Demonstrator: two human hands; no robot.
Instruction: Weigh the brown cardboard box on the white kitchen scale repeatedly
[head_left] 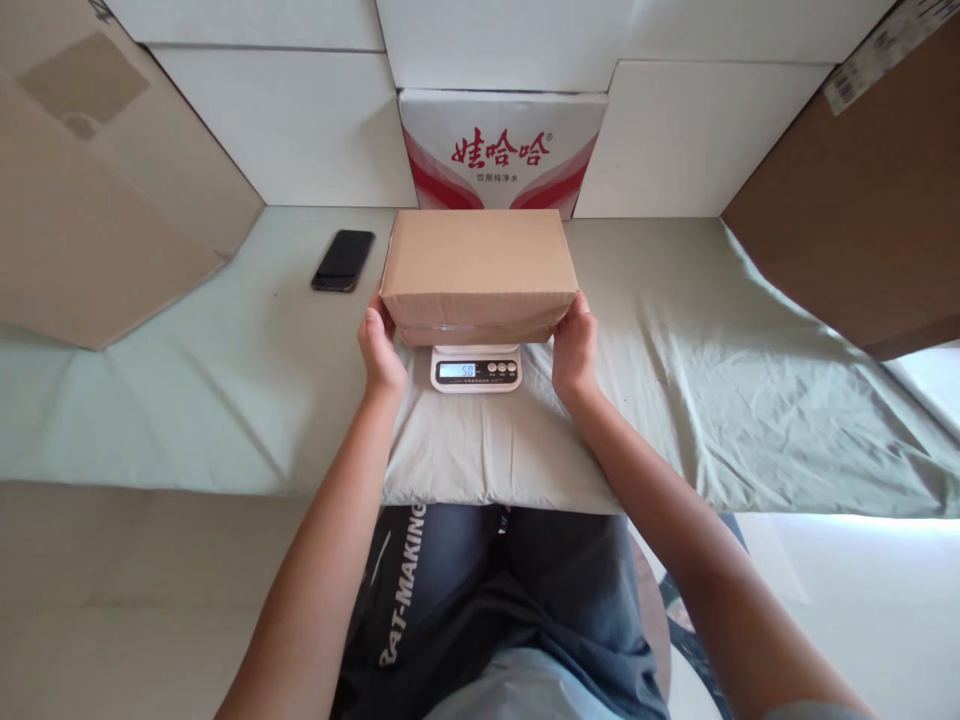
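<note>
A closed brown cardboard box [480,255] sits on or just above a small white digital scale [476,383], whose platform it mostly hides. The scale's lit display [457,370] seems to read 50, with several round buttons to its right. My left hand [381,345] grips the box's left side near the front corner, its fingers partly behind the box. On the opposite side, my right hand [576,345] holds the front right corner. Whether the box's full weight rests on the scale I cannot tell.
A black phone [343,260] lies left of the box on the pale green cloth [300,400]. Behind stands a white and red printed carton [502,150] against white panels. Large cardboard boxes flank the surface at left [112,200] and right [855,210].
</note>
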